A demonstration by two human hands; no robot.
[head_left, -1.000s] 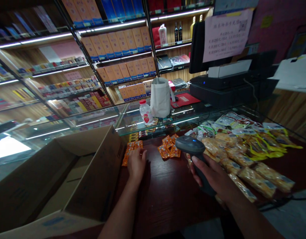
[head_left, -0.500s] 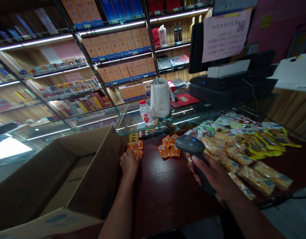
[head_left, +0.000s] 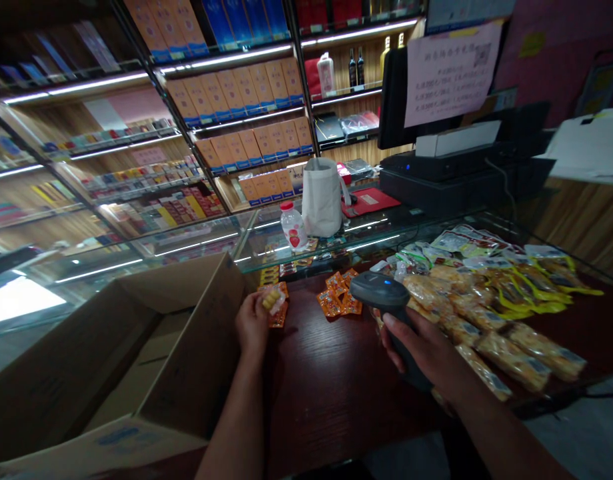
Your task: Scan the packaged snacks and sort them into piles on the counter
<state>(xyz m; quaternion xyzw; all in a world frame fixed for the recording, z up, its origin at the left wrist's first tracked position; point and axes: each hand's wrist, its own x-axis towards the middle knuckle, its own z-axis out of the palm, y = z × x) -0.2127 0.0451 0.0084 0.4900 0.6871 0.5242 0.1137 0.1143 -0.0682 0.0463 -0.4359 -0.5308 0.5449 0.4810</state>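
Between the fingers of my left hand [head_left: 252, 321] is a small snack packet [head_left: 272, 301], its clear side showing yellowish pieces. Just beneath and behind it lie orange snack packets [head_left: 278, 316] on the dark wooden counter [head_left: 316, 380]. My right hand [head_left: 426, 350] is wrapped round the handle of a black barcode scanner [head_left: 380, 291], which has a blue light on top and its head pointing left. A second group of orange packets [head_left: 339, 294] lies just left of the scanner head.
An open cardboard box [head_left: 186, 360] stands at the left. Several bagged snacks [head_left: 486, 313] cover the right side. Behind are a glass counter, a bottle [head_left: 293, 228], a white bag [head_left: 321, 200] and a monitor [head_left: 394, 97].
My left hand has lifted one packet off the left orange group and turned it so its clear side shows. The right hand and scanner have hardly moved.
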